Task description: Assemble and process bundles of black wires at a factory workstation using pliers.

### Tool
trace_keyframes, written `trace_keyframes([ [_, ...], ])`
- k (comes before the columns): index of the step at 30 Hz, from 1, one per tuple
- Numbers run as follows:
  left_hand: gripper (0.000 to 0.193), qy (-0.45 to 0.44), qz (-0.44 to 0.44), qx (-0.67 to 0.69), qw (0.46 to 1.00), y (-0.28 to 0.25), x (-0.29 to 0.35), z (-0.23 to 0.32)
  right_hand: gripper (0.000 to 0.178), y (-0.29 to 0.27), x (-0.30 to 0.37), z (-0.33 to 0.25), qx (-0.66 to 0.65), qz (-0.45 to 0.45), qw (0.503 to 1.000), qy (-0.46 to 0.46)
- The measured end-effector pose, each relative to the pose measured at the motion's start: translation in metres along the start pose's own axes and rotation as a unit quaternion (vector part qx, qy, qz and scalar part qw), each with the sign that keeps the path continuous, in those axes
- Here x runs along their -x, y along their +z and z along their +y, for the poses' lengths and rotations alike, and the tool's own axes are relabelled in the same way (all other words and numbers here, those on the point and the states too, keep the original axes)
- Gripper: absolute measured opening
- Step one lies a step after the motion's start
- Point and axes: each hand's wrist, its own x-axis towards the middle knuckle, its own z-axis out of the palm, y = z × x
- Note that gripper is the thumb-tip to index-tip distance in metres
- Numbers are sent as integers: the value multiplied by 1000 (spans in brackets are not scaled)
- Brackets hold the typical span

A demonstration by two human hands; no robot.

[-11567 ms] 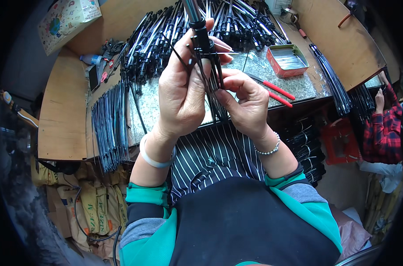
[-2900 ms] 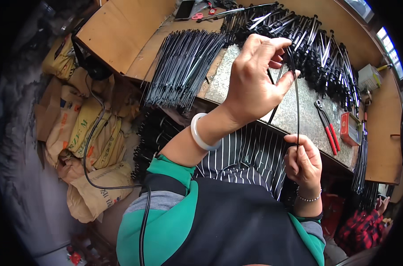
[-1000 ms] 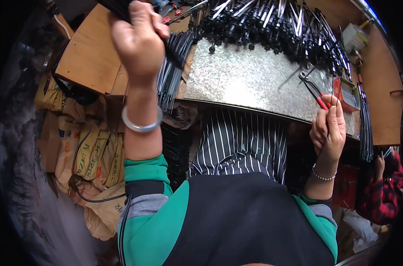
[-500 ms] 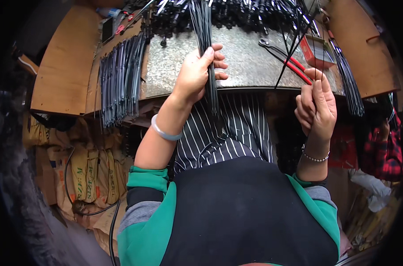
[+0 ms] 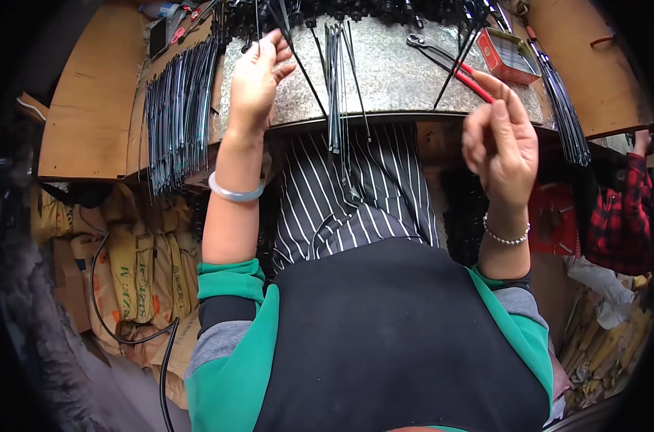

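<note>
My left hand [image 5: 253, 85] is raised over the table's left part, fingers apart. A long thin black strip [image 5: 307, 75] slants past its fingertips; I see no grip on it. A bundle of thin dark strips [image 5: 333, 90] lies right of that hand, its ends jutting over the table's front edge. My right hand [image 5: 505, 140] hovers at the front edge on the right, thumb and fingers apart, holding nothing I can make out. Just beyond it lie red-handled pliers [image 5: 475, 88], partly behind the fingers. Another dark strip [image 5: 450, 79] slants across the pliers.
A thick row of dark strips [image 5: 179, 119] overhangs the table's left edge; a smaller bundle [image 5: 563, 115] hangs at the right. A red box [image 5: 510, 57] stands by the pliers. Black parts [image 5: 373, 10] pile along the back. A person in a checked sleeve [image 5: 622, 223] is at far right.
My left hand has let go of the bundle, which now lies on the table, and has moved left and farther away. My right hand's pinch has loosened and its fingers have spread.
</note>
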Motion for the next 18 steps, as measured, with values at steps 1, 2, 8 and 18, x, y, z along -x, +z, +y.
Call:
trace_keyframes([
  [1,37,24,-28,37,999,6,5,14,36,7,-2,4,10,8,1000,-2],
  [2,32,48,-17,79,996,11,9,25,36,15,-5,8,17,12,1000,-4],
  [8,43,182,-41,119,975,62,26,49,33,61,-17,33,-53,-100,993,24],
  [18,21,266,-106,-299,910,52,51,41,28,62,-27,14,-94,-59,994,24],
])
